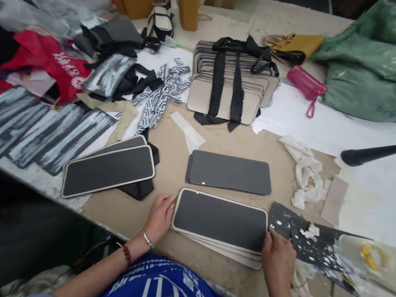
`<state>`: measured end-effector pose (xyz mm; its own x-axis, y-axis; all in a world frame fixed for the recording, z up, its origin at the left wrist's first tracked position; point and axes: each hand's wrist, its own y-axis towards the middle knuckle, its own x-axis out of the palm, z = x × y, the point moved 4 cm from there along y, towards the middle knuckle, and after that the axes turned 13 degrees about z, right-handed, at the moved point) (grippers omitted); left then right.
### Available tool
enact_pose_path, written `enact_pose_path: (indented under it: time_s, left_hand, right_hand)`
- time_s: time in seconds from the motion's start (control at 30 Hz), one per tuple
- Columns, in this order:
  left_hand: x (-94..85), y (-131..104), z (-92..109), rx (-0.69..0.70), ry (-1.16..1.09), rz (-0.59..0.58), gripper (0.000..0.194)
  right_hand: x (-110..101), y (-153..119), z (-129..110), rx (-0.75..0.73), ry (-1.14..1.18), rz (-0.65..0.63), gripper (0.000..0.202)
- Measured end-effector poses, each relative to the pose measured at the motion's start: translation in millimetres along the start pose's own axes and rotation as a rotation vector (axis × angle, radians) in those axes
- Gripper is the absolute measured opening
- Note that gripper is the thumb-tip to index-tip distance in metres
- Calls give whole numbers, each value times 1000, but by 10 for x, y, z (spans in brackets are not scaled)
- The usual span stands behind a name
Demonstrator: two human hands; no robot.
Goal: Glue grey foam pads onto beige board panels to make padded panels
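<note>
A dark rectangular panel [220, 221] with rounded corners and a beige border lies in front of me, on top of several beige boards [241, 259]. My left hand [160, 218] grips its left end, fingers at the edge. At the opposite end, my right hand [278, 256] pinches the right edge between thumb and fingers. Just beyond the panel is a small stack of dark grey sheets [231, 172]. Two similar bordered panels [108, 172] overlap to the left of my left hand.
Behind stands a bundle of beige boards [223, 99] tied with black straps. White-smeared dark strips [61, 138] lie left. At right are a glue-spotted black board [310, 244], a black tapered tool [372, 153], a pink pouch [306, 83] and a green bag [376, 71].
</note>
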<state>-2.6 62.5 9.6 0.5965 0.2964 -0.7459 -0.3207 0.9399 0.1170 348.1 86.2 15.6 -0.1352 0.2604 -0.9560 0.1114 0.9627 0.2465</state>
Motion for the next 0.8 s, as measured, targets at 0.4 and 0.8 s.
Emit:
enact_pose_path:
  time_s: [0.4, 0.8]
  left_hand:
    - [96, 94, -33, -229, -242, 6, 30]
    - [179, 191, -54, -417, -390, -147, 18]
  right_hand:
    - [-122, -49, -116, 419, 360, 50, 43]
    - [-125, -353, -94, 595, 636, -73, 45]
